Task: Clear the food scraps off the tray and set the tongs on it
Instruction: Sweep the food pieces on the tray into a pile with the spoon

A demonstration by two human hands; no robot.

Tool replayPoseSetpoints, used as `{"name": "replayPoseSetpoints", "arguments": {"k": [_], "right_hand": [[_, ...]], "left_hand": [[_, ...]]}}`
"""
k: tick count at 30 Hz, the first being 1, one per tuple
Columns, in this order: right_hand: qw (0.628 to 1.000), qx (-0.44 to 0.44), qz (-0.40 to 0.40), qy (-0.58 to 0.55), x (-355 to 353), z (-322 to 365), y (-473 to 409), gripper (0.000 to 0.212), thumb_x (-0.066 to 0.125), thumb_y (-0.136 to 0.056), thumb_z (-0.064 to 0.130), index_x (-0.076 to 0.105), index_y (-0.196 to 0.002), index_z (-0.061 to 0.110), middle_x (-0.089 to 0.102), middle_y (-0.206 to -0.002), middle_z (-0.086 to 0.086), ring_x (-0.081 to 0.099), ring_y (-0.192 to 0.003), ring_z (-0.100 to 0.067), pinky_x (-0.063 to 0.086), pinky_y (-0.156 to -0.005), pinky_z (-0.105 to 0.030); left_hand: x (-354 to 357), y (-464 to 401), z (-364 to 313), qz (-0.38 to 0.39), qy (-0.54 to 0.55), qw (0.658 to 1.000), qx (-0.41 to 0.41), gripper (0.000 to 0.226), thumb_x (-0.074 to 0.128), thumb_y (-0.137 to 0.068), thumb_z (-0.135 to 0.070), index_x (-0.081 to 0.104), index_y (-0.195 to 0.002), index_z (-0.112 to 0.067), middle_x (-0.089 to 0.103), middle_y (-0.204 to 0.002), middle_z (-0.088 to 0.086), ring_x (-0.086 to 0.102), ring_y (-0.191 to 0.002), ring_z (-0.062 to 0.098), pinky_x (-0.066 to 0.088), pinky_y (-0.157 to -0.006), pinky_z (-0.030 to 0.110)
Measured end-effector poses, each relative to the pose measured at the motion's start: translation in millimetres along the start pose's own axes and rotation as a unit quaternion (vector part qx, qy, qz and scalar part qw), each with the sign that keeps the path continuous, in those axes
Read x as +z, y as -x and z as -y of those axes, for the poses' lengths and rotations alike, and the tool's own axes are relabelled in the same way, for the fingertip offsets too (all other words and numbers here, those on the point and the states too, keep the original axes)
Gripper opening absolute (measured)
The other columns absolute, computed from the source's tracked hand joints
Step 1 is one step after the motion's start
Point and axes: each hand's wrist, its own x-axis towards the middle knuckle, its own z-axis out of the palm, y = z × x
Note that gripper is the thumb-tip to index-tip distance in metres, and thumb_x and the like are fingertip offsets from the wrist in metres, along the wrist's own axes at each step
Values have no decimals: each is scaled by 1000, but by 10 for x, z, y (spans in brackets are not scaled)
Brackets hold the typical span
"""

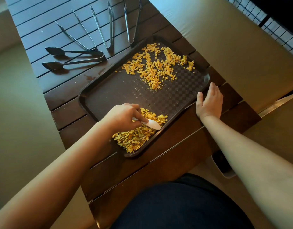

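Observation:
A dark brown tray [109,90] lies at an angle on the slatted wooden table. Yellow food scraps [155,66] are scattered over its far half, and a second heap of scraps [135,138] is gathered in its near corner. My left hand [124,116] grips a white plastic spoon [153,124] whose bowl rests on the near heap. My right hand [208,101] lies with straight fingers against the tray's right edge. Several metal tongs [76,57] lie on the table beyond the tray's far left side.
The dark slatted table [167,171] runs away from me, with pale floor on both sides. A small bin [225,166] stands on the floor under my right forearm. A wire fence [274,30] is at the far right.

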Motion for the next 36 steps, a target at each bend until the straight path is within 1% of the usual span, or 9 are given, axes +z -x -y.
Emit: {"name": "replayPoseSetpoints", "arguments": {"k": [5, 9, 15, 21, 24, 27, 29, 32, 36], "right_hand": [[1000, -1, 2, 2, 11, 5, 9, 61, 38, -98, 36, 23, -147, 2, 27, -152, -17, 21, -142, -27, 16, -117, -38], [1000, -1, 2, 1, 14, 0, 5, 62, 37, -98, 37, 23, -147, 2, 27, -152, -17, 21, -142, -28, 16, -117, -38], [1000, 0, 2, -7, 9, 11, 8, 62, 37, -97, 37, 24, -147, 1, 28, -152, -17, 22, -142, -28, 17, -116, -39], [1000, 2, 2, -3, 6, 16, 18, 70, 29, -91, 44, 25, -146, 1, 29, -151, -17, 23, -142, -27, 17, -116, -38], [1000, 3, 3, 0, 9, 13, 17, 71, 27, -90, 45, 25, -146, 2, 29, -151, -17, 23, -142, -27, 17, -116, -38], [1000, 1, 2, -5, 9, 12, 19, 71, 28, -90, 44, 26, -146, 1, 30, -151, -18, 24, -141, -28, 18, -116, -39], [1000, 2, 3, -5, 9, 15, 19, 69, 29, -91, 43, 26, -146, 1, 30, -151, -17, 24, -141, -28, 18, -116, -40], [1000, 3, 7, -3, -3, 16, 23, 67, 31, -93, 43, 25, -146, 2, 29, -152, -16, 23, -142, -28, 19, -117, -40], [1000, 4, 10, -2, -9, 14, 21, 65, 33, -96, 41, 24, -147, 3, 28, -152, -16, 22, -142, -27, 19, -117, -41]], "left_hand": [[-36, 33, 55, 1, -1, 1000, -18, 25, 60, -87, -24, 68, -105, -40, 45, -92, -19, 44, -80, 1, 28, -57, 11], [-85, -6, 59, -9, 9, 1000, -19, 24, 60, -87, -25, 68, -105, -39, 53, -95, -15, 47, -83, 2, 35, -60, 17], [-34, -306, -89, -72, 28, 995, -60, 29, 53, -89, -23, 66, -111, -37, 58, -100, -8, 53, -89, 9, 45, -64, 22], [89, -388, -134, -20, 51, 996, -68, 26, 56, -88, -24, 68, -107, -37, 58, -101, -8, 54, -90, 10, 52, -74, 33], [54, -334, -71, 22, 31, 997, -60, 19, 59, -88, -35, 69, -104, -38, 58, -100, -8, 54, -92, 11, 50, -77, 35], [-6, -289, -27, 47, 13, 997, -58, 20, 60, -87, -32, 69, -104, -39, 58, -99, -8, 54, -90, 11, 51, -77, 34], [-47, -300, -33, 28, 38, 997, -64, 23, 60, -87, -26, 69, -105, -37, 56, -96, -10, 55, -89, 10, 51, -76, 32], [-109, -426, -87, -47, 103, 989, -93, 26, 55, -90, -20, 67, -112, -30, 56, -97, -6, 55, -85, 12, 52, -75, 30], [-167, -674, -160, -123, 170, 968, -136, 32, 50, -92, -14, 64, -118, -26, 61, -115, 1, 58, -84, 14, 51, -72, 28]]}}
